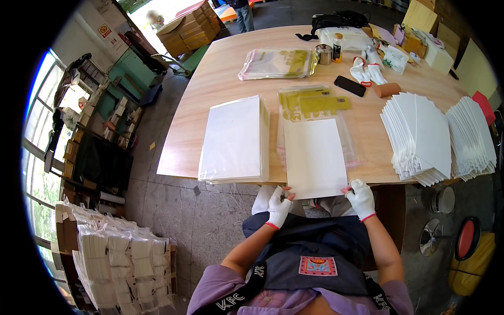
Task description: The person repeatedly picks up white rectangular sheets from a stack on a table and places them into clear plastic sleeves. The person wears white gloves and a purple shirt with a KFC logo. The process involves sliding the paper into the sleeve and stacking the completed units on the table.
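Observation:
A white rectangular sheet (316,157) lies at the table's front edge, its near end jutting past that edge. My left hand (280,206), in a white glove with bare fingertips, pinches its near left corner. The near right corner is gripped by my right hand (360,199), gloved the same way. Beneath and beyond the sheet lie clear plastic bags (315,100) with olive-yellow printing; whether the sheet's far end is inside a bag, I cannot tell. Left of it stands a neat stack of white sheets in clear bags (233,139).
Fanned piles of white sheets (417,136) sit on the right of the wooden table (181,142). Farther back are more plastic bags (275,64), a black phone (350,86), a metal canister (324,54), a small bottle (337,47) and white gloves (367,72). Bundled paper (123,262) is stacked at lower left.

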A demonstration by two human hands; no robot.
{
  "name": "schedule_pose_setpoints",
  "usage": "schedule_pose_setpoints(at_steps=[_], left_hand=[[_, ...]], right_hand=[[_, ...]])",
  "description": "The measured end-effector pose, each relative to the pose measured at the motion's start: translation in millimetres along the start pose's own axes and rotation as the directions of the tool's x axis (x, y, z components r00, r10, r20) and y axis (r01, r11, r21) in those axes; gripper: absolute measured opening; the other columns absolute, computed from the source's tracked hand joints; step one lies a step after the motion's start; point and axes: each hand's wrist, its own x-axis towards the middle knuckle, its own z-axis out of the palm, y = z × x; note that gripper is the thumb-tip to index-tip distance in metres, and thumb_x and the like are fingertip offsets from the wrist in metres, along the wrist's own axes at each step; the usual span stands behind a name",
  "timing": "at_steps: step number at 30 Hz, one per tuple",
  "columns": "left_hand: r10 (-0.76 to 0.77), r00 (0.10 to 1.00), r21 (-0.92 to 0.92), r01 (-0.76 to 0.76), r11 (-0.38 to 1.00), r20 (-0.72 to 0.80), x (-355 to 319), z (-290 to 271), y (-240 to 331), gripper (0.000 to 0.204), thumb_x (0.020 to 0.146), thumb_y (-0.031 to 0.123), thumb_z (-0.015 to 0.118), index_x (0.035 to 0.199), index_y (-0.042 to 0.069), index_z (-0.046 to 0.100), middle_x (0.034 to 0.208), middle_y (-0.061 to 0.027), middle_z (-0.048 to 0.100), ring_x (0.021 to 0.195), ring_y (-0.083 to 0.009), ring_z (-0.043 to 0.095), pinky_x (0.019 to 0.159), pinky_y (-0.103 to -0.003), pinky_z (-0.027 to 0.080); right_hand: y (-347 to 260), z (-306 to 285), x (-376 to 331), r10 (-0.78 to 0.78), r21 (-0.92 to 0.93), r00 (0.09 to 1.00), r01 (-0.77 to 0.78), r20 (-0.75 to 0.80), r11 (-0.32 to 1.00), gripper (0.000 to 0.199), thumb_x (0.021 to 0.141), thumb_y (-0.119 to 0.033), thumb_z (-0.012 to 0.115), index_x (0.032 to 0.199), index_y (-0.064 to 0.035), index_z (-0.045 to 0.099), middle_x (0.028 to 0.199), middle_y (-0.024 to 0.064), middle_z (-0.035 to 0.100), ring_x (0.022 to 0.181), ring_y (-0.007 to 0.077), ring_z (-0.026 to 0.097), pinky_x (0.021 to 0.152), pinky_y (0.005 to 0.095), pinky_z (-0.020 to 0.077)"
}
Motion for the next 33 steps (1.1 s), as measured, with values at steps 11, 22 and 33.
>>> schedule_pose_setpoints(at_steps=[11, 22, 33], left_hand=[[-0.151, 0.967, -0.228, 0.197, 0.953, 0.204, 21, -23, 102, 0.037, 0.087, 0.011, 0.062, 0.119, -0.003, 0.051, 0.087, 0.0007, 0.058, 0.076, -0.0053, 0.051, 0.068, -0.019, 0.042], [0.254, 0.898, 0.159, -0.209, 0.965, -0.360, 59, -192, 134, 0.034, 0.095, 0.017, 0.047, 0.120, -0.005, 0.054, 0.108, -0.0122, 0.061, 0.100, -0.0154, 0.055, 0.088, -0.027, 0.043], [0.146, 0.825, -0.032, -0.194, 0.981, -0.546, 71, -228, 24, 0.055, 0.081, -0.007, 0.032, 0.136, -0.002, 0.036, 0.134, -0.0173, 0.044, 0.122, -0.0247, 0.044, 0.105, -0.034, 0.033]], right_hand=[[8, 14, -3, 0.390, 0.633, 0.813, -0.582, 0.432, 0.511, 0.022, 0.091, -0.026, 0.055, 0.077, -0.0089, 0.054, 0.062, -0.0015, 0.054, 0.049, 0.0070, 0.049, 0.045, 0.0206, 0.0378], [-157, 88, 104, -0.058, 0.836, 0.907, -0.359, 0.418, 0.414, 0.017, 0.087, -0.020, 0.060, 0.081, -0.0046, 0.057, 0.061, -0.0035, 0.049, 0.056, 0.0045, 0.046, 0.049, 0.0235, 0.0357], [-120, 29, 87, -0.054, 0.871, 0.982, -0.135, 0.181, 0.472, 0.022, 0.092, -0.027, 0.054, 0.093, -0.0044, 0.055, 0.071, 0.0016, 0.058, 0.065, 0.0114, 0.055, 0.062, 0.0260, 0.0454]])
